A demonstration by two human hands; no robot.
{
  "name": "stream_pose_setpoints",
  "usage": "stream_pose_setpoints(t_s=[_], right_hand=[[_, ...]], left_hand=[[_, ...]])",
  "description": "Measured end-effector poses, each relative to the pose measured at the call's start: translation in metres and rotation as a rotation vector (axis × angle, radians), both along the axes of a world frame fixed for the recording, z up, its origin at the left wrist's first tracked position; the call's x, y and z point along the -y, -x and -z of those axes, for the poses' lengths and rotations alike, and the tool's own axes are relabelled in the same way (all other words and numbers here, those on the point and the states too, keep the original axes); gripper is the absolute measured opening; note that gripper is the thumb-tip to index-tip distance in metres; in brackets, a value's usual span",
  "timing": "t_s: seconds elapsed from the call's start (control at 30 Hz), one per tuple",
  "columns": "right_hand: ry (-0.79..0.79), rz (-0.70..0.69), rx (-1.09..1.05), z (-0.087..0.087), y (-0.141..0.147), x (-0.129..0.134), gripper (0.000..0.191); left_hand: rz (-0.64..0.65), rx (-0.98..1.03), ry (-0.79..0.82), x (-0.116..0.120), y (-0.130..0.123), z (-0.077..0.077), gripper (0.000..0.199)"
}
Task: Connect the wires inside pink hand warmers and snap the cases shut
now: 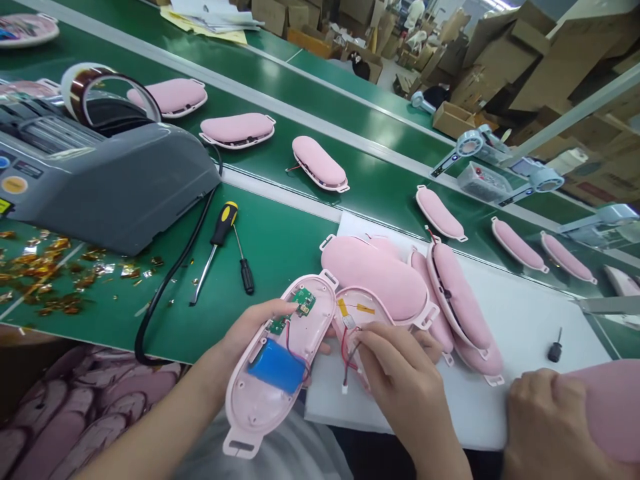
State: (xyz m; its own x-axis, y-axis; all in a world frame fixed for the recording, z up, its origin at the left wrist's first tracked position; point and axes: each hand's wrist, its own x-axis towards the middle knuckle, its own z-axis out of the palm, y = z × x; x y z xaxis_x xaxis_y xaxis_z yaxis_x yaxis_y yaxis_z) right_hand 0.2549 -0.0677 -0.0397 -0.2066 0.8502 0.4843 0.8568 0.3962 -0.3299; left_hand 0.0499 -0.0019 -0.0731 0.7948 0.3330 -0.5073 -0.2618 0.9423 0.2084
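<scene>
Pink open shell (280, 360) sits closest, w/ blue battery (278, 367) and green circuit board (303, 301) inside; left hand (255, 320) is curled round its upper edge, thumb by the board. Just right of the shell, right hand (400, 373) is closed on the second shell half (357, 313), fingertips at the red/white wires (349, 357). That half lies on the white mat (520, 320), touching a pile of pink padded covers (380, 273). Far right of the shell, another person's hand (545, 413) grips a pink cover (613, 407). Left of the shell on the green bench (275, 247): yellow-handled screwdriver (215, 250), small black screwdriver (244, 267), grey tape dispenser (100, 173). Beyond, more pink units (320, 162) on the conveyor.
</scene>
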Motion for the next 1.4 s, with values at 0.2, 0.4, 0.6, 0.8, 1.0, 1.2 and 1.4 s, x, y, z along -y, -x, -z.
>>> stream_pose_setpoints(t_s=[0.2, 0.4, 0.6, 0.8, 1.0, 1.2, 1.4], right_hand=[[0.292, -0.129, -0.039, -0.012, -0.003, 0.004, 0.028], [0.443, -0.142, 0.193, -0.01, 0.002, 0.002, 0.056], [0.292, -0.105, 0.186, 0.003, 0.008, 0.002, 0.034], [0.261, -0.087, 0.077, -0.001, 0.018, -0.009, 0.021], [0.645, 0.171, -0.215, -0.011, 0.037, -0.023, 0.014], [0.498, 0.125, -0.411, -0.007, 0.039, -0.029, 0.014], [0.262, 0.124, -0.404, -0.007, 0.036, -0.025, 0.019]], left_hand=[[-0.007, 0.007, 0.011, -0.001, 0.001, 0.004, 0.057], [-0.001, 0.036, 0.016, 0.0, -0.001, 0.001, 0.052], [-0.001, 0.016, 0.013, 0.0, 0.0, -0.005, 0.048], [-0.011, 0.007, -0.051, 0.003, -0.001, -0.006, 0.042], [-0.108, -0.155, -0.121, 0.017, -0.002, -0.011, 0.042], [-0.25, -0.145, -0.267, 0.024, 0.0, -0.027, 0.055], [-0.236, -0.099, -0.467, 0.021, 0.013, -0.028, 0.068]])
